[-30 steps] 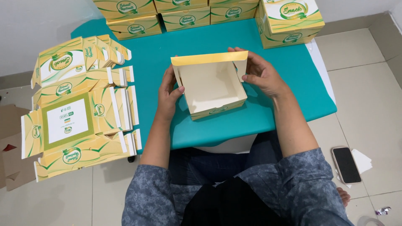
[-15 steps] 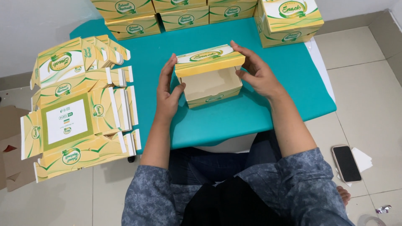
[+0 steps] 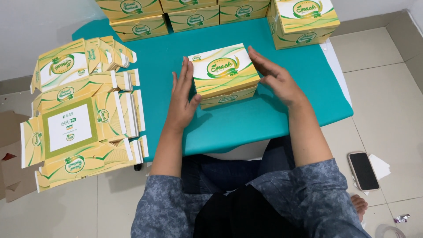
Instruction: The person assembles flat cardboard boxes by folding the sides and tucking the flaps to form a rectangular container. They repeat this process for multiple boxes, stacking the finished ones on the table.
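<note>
A yellow, white and green cardboard snack box (image 3: 224, 72) sits closed on the teal table (image 3: 246, 123), its lid down and facing up. My left hand (image 3: 181, 98) lies flat against the box's left side, fingers straight. On the other side my right hand (image 3: 274, 77) presses the box's right edge with the fingers spread. Both hands bracket the box; neither lifts it.
A stack of flat, unfolded box blanks (image 3: 81, 114) lies at the table's left. Finished boxes (image 3: 176, 15) line the far edge, with a taller pile (image 3: 305, 20) at the far right. A black phone (image 3: 363, 170) and white paper lie on the tiled floor at the right.
The box's lid, open one second ago, has been folded down and is shut now. Both hands moved from the open flaps to the box's sides.
</note>
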